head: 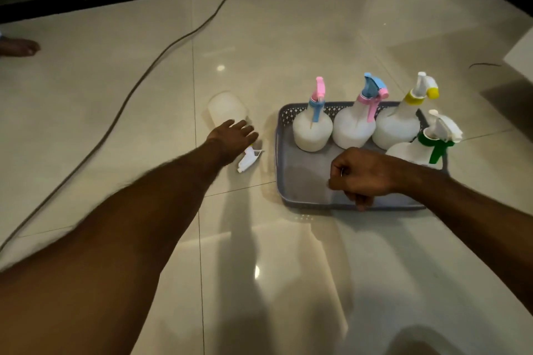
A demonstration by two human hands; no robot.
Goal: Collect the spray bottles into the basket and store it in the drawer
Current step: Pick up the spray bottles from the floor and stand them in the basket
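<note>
**Q:** What do the two hands show, and where is the remaining bottle?

**A:** The left hand reaches over the fallen bottle, which lies on its side on the floor, just beyond the grip. The fingers are spread and relaxed; the grip has closed on nothing, and contact cannot be confirmed. The white trigger head points back past the wrist. The right hand is curled into a fist over the near rim of the basket. Whether that grip pinches the rim cannot be told, but it likely steadies the basket.

**Q:** Why are the stored bottles arranged so, and what room is left?

**A:** Three bottles stand upright along the wall farthest from the right grip: pink-trigger, blue-headed and yellow-collared. The green-collared bottle stands nearer, at the basket's right end. Packing them at the back leaves the bare front-left floor of the basket open, between the two grips. The path from the left grip to it crosses only the left rim; a cable lies well apart.
</note>
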